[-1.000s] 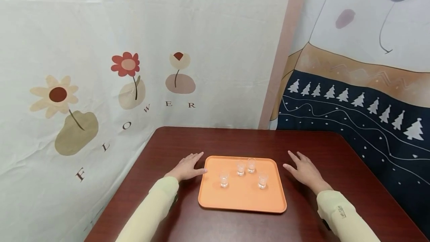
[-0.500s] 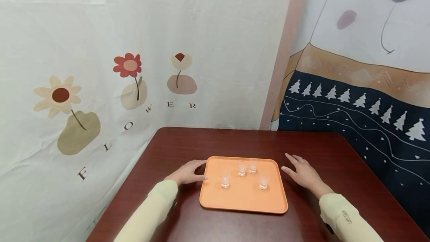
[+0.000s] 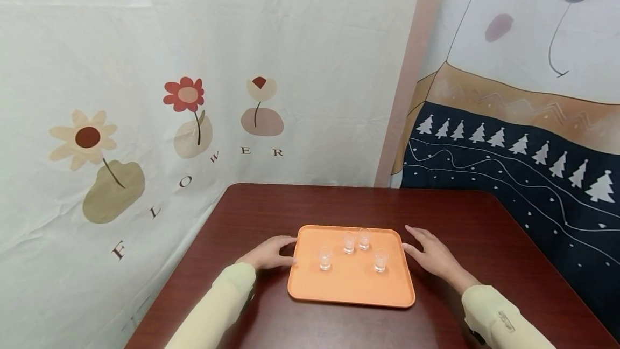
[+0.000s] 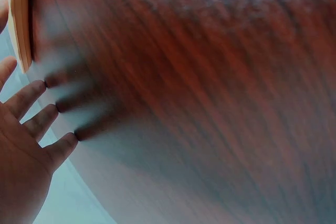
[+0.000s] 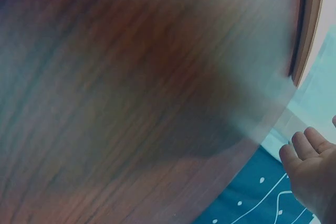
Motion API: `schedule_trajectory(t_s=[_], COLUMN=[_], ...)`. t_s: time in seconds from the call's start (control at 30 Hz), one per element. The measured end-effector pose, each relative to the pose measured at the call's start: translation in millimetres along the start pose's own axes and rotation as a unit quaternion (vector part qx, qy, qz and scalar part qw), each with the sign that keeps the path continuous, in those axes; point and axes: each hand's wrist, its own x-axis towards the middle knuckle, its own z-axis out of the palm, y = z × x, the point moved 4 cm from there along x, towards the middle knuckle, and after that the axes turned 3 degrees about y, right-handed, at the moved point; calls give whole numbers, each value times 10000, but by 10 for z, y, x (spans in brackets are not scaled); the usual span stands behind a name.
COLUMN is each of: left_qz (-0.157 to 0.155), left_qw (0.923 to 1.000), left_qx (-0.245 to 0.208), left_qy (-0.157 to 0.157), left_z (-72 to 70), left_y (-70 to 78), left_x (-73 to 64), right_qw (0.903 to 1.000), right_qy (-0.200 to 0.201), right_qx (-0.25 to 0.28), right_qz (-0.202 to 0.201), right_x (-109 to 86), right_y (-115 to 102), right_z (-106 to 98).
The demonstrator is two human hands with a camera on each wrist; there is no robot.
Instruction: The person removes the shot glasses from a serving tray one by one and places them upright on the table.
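Table (image 3: 319,206): dark red-brown, far corners in view, near edge out of frame. Tray (image 3: 349,287): orange, flat on the table, about midway between the table's left and right edges, well apart from its far edge. It lies between my hands, long axis running left to right, so a short edge faces each palm; I judge that's the relation that counts.

My left hand (image 3: 268,252): looks the nearer one, thumb and fingertips right at the tray's left edge, on its far half. Touching or a hair short, can't tell. My right hand (image 3: 436,256): by the tray's far right corner, thumb tip at or just beside the right edge; contact not clear. Grip on both: fingers extended, thumbs apart from them, clamped on nothing. Right sits a bit farther along its edge than left, so I'd call the pair slightly uneven.

Four small clear glasses, all upright on the tray: left glass (image 3: 325,265) toward the left edge, right glass (image 3: 380,268) toward the right edge, two far glasses (image 3: 349,249) just beside each other near the far edge. Likely tippy if the tray tilts.
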Motion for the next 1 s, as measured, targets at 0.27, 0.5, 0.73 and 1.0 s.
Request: schedule_trajectory(t_s=[0.27,0.5,0.73,1.0], left_qz=[-63,-56,-88,-182], left_qw=[10000,9999,9997,9996], left_qx=[-13,144,234,208], left_qy=[-6,-14,-49,-60], left_z=[16,37,62,49], left_y=[-40,-68,-86,-72], left_x=[-5,-16,-23,-34], right_qw=[9987,9976,9903,9833], right_qy=[214,124,221,33], right_qx=[354,647,1333,1821], right_qz=[-295,-234,-330,-58], right_x=[-49,-86,-127,-141], right_y=[-173,-278,-316,-324], right_z=[63,152,246,366])
